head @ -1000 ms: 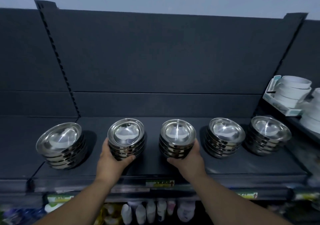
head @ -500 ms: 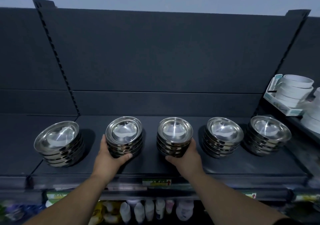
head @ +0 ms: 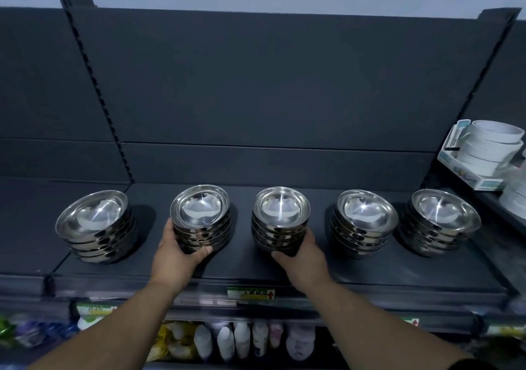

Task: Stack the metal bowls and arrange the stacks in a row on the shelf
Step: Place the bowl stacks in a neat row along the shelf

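- Metal bowls: five nested stacks stand in a row on the dark shelf, shiny insides facing up and tipped slightly toward the camera.
- Far-left stack: sits at the seam between two shelf boards, set apart from the others and untouched.
- Second stack: the left hand grips it. The fingers curl round its left side and the thumb lies along the front of its base.
- Middle stack: the right hand grips it. The fingers wrap its right side and the thumb presses at the front of its base.
- Cannot tell whether either held stack rests on the shelf or is lifted just clear of it.
- The second and middle stacks are near each other with a gap between them, not touching.
- Fourth stack and far-right stack: both untouched, spaced much like the pair in the hands.
- Both forearms reach up from the lower edge of the view over the shelf's front lip.
- Price label: green and yellow with a red arrow, on the front lip between the two wrists.
- White rolls: stacked in a light box on the neighbouring shelf at right.
- Bottles: white, blurred, on the level below.
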### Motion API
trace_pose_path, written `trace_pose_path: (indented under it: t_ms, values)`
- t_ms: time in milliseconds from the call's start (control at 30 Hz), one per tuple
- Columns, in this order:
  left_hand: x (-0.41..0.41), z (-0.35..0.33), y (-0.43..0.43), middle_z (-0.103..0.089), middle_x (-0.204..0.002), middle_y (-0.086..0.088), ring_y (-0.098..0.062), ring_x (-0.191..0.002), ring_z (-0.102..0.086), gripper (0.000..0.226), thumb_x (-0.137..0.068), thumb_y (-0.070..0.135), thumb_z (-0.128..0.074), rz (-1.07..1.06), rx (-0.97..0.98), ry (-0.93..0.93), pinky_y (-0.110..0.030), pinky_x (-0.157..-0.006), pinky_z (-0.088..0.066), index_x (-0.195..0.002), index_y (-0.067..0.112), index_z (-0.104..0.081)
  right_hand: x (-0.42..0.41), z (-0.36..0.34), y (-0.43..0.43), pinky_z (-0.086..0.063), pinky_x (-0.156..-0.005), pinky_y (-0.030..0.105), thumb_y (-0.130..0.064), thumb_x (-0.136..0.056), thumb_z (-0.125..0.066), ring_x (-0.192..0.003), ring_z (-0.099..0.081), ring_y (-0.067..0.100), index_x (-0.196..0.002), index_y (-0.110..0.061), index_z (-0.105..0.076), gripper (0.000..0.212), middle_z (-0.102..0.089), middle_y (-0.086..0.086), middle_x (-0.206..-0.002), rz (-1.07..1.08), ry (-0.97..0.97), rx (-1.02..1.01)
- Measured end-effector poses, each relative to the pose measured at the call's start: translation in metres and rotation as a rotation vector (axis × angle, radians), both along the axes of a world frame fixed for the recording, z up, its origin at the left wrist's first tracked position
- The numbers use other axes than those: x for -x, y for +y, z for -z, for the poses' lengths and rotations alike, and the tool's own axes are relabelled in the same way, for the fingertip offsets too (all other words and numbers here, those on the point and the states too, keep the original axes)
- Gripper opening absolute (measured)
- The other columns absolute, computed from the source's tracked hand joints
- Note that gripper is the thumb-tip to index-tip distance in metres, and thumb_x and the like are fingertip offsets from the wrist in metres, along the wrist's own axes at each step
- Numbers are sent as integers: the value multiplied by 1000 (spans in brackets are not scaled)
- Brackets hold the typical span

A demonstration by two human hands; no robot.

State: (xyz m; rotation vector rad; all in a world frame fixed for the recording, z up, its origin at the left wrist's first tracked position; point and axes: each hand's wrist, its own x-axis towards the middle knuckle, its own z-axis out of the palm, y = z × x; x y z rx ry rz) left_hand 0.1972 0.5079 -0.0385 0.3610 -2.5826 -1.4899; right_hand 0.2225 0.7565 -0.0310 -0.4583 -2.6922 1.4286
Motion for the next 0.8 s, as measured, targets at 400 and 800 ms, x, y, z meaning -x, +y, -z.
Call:
trace_pose_path:
  t_ms: [400,800]
  values:
    - [-37,3,-36,-43,-145,-10,-28,-131,-45,87,-76,36,-78,8,98,-37,-41,-107,-40,-145,13,-31,-43,8,-51,-46,-73,22,-37,-83,-70,-84,-57,9,-85,-22,-58,19,-60,-4,-91,-52,41,-232]
    - [-44,-4,-192,-62,-71,-3,-18,-64,-58,38,-78,48,-70,-44,205,-55,-33,-56,-45,-75,15,-52,-16,2,-175,-35,-87,19,-35,-71,-82,-115,-53,22,-128,-14,-49,69,-56,7,-125,77,72,-98]
